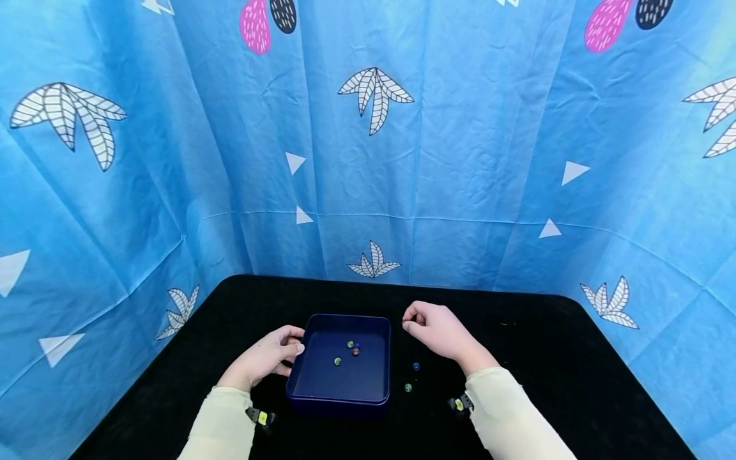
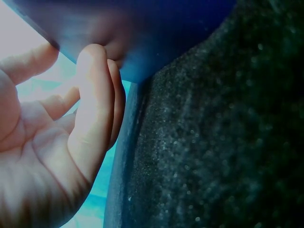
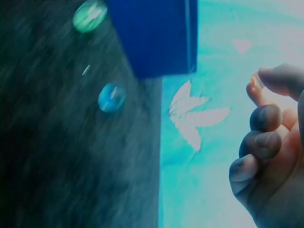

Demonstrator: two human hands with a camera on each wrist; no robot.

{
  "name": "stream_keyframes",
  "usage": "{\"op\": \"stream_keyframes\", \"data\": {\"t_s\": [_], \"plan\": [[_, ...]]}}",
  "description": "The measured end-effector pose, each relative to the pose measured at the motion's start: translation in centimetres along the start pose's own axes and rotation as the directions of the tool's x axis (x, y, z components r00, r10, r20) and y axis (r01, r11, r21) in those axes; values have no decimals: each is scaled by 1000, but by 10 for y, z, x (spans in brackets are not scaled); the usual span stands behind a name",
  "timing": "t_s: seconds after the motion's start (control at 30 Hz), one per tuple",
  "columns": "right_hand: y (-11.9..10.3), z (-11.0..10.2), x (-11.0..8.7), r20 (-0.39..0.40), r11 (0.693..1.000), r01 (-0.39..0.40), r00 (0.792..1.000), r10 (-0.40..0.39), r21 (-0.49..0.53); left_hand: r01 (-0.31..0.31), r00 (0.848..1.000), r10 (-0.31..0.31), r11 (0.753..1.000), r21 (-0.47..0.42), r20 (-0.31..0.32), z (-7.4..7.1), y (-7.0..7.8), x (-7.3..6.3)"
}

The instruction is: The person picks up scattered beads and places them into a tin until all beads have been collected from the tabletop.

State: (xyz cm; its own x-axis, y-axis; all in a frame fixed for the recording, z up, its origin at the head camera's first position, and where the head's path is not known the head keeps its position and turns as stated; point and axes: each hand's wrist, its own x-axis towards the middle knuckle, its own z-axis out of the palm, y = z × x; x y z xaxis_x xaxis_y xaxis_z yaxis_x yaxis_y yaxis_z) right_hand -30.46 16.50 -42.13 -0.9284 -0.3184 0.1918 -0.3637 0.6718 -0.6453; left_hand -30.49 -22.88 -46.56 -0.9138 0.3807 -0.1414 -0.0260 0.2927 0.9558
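Note:
A shallow dark blue box [image 1: 339, 401] stands on the black table, with several small glass marbles [image 1: 337, 361] on its floor. My left hand [image 1: 269, 354] grips the box's left side; in the left wrist view the fingers [image 2: 92, 90] lie against its outer wall. Raised to the right of the box, my right hand [image 1: 439, 329] pinches a small clear-orange marble [image 3: 256, 82] between thumb and index finger, the other fingers curled in. Between box and right forearm lie a blue marble [image 1: 416, 366] and a green marble [image 1: 408, 388].
The black table [image 1: 552, 396] has rounded far corners. A blue patterned curtain [image 1: 368, 179] hangs behind it and along both sides. A camera is strapped to each wrist, just at the sleeves.

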Motion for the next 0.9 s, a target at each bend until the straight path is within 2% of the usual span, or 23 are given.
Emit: {"op": "stream_keyframes", "data": {"t_s": [0.3,0.5,0.7,0.9], "plan": [[-36,13,20,45,997,77,996,-76,-3,-9,1000,9,1000,7,-5,1,0,1],[-52,25,32,81,995,95,992,-93,-14,-7,1000,7,1000,11,-7,-1,-2,0],[-59,35,37,129,997,73,989,-67,-36,-14,1000,14,1000,8,-9,0,-3,1],[-55,38,37,127,996,59,991,-50,-65,-5,1000,6,1000,23,-24,0,-2,-1]]}}
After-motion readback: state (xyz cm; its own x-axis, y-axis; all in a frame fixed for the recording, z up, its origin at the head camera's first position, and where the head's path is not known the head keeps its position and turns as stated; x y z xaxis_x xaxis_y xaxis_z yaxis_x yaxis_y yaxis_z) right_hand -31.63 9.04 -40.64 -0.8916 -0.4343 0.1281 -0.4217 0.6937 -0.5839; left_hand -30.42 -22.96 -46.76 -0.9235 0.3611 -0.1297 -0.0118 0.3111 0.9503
